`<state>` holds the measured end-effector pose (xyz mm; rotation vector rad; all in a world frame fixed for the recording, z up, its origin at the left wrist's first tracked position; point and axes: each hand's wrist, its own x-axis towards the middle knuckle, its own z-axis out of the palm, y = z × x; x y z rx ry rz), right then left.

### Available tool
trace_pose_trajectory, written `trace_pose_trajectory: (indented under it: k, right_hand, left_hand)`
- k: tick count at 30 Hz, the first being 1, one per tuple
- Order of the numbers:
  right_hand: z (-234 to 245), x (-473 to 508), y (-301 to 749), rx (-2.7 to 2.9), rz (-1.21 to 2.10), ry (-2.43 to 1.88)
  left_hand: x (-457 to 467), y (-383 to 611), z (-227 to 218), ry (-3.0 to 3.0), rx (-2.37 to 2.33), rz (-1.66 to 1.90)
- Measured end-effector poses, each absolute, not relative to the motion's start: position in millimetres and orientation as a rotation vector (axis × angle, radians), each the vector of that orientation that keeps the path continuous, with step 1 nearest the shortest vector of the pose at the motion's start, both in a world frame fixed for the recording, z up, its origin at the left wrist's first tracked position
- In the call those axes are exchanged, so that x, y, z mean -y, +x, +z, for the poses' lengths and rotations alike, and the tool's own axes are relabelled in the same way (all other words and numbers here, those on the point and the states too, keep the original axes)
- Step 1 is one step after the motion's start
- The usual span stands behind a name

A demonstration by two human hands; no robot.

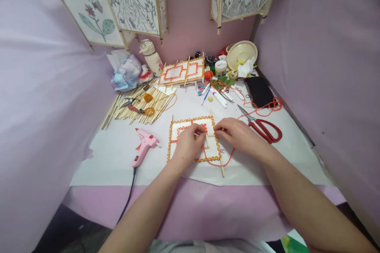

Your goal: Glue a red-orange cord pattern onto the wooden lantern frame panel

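Observation:
A small square stick frame (pixel 194 159) lies flat on the white-covered table, its border trimmed with wavy orange cord and an inner shape outlined in red. Over its middle, my left hand (pixel 191 141) pinches at the red cord (pixel 225 164), fingertips by the inner sticks. The cord loops from there past the frame's lower right corner and under my right hand (pixel 239 133). That hand has its thumb and fingers closed at the frame's right side; what is between them, if anything, is hidden. My left hand covers part of the red outline.
Left of the frame lies a pink glue gun (pixel 145 148); behind it, pliers (pixel 133 106) rest on thin sticks (pixel 121 116). Red-handled scissors (pixel 264 128) and a black tablet-like object (pixel 260 91) are right. A decorated panel (pixel 181 73) and bottle (pixel 151 57) stand behind; picture lanterns (pixel 133 4) hang above.

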<state>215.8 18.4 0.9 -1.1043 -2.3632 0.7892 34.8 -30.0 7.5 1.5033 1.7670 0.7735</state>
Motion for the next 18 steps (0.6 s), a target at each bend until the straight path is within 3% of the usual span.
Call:
trace_pose_trajectory:
  k: [18]
  right_hand:
    - [-20, -20, 202, 2.429, 0.513, -1.017]
  left_hand:
    - [32, 34, -5, 1.968, -1.891, 0.623]
